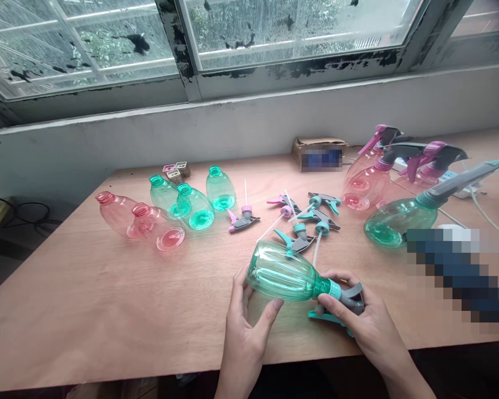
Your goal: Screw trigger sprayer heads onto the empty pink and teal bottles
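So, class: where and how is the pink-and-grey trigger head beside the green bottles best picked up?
Pinch the pink-and-grey plastic trigger spray head probably across its grey body, from above: it lies flat on the wooden table, and its thin white tube looks too slender to hold.

The translucent teal plastic spray bottle [283, 274], grey trigger head [351, 295] fitted, lies sideways, base pointing left, near the wooden table's [108, 310] front edge.

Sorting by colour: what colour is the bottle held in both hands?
The bottle is teal green; head view.
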A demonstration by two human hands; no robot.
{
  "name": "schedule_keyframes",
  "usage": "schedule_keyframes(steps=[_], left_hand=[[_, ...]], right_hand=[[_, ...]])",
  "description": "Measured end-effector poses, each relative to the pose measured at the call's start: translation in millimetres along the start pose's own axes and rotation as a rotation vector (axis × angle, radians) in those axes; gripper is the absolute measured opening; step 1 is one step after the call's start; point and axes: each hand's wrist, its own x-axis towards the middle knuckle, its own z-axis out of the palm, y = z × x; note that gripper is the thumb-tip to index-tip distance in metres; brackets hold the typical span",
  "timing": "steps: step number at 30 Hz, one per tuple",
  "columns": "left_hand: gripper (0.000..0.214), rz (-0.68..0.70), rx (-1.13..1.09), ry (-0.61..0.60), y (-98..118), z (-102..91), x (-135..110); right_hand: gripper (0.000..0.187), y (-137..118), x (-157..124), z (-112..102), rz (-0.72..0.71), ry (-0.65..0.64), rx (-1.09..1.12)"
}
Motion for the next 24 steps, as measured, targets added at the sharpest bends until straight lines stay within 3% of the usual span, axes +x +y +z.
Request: schedule_keyframes(steps=[24], left_hand=[[0.06, -0.017, 0.009, 0.011, 1.0, 0.4, -0.3]], right_hand=[[0.043, -0.5, -0.4, 0.2, 0.008, 0.002, -0.013]])
